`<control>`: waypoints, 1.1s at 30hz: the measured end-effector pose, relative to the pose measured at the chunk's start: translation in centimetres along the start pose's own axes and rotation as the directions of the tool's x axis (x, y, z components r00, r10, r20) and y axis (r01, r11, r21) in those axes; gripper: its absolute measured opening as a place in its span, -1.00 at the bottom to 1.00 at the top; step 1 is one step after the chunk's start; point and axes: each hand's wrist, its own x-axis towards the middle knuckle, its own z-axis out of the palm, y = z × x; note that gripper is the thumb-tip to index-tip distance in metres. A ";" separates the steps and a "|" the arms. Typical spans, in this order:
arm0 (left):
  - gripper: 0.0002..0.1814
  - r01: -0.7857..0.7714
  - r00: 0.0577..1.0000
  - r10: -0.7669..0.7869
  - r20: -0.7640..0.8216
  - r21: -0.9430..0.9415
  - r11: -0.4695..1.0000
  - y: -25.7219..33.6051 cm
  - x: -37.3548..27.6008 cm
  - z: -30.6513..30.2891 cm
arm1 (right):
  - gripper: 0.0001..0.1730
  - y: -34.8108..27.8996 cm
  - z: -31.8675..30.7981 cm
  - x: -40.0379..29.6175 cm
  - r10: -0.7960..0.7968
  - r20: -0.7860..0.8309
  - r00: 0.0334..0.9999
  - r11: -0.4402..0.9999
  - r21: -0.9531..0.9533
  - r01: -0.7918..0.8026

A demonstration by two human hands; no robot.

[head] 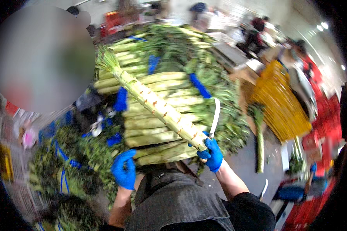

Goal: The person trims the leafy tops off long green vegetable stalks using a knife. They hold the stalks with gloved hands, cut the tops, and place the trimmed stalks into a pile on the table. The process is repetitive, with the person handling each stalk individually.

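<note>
My right hand (213, 155), in a blue glove, grips the cut base of a peeled celtuce stalk (159, 108) and also a knife with a curved blade (216, 115). The pale stalk bears rows of reddish-brown leaf scars. It slants up and left to a trimmed leafy tip, over a pile of celtuce (150, 127) whose stems lie side by side. Blue-gloved too, my left hand (124, 170) holds nothing, its fingers curved and thumb apart, beside the stem ends at the pile's near left. The knife's handle is mostly hidden in my right hand.
Leafy bundles tied with blue tape (72, 161) lie at the left. A single celtuce stalk (259, 138) rests to the right, with another knife (264, 189) nearer me. Yellow crates (280, 104) and red crates (325, 124) stand beyond. Blurred people are at the back.
</note>
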 end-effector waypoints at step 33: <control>-0.85 0.295 0.907 -0.166 0.387 -0.304 0.906 0.7 2.1 13.2 | -0.56 -1.8 -15.9 -21.3 -0.383 -0.871 0.308 0.830 -0.178 0.528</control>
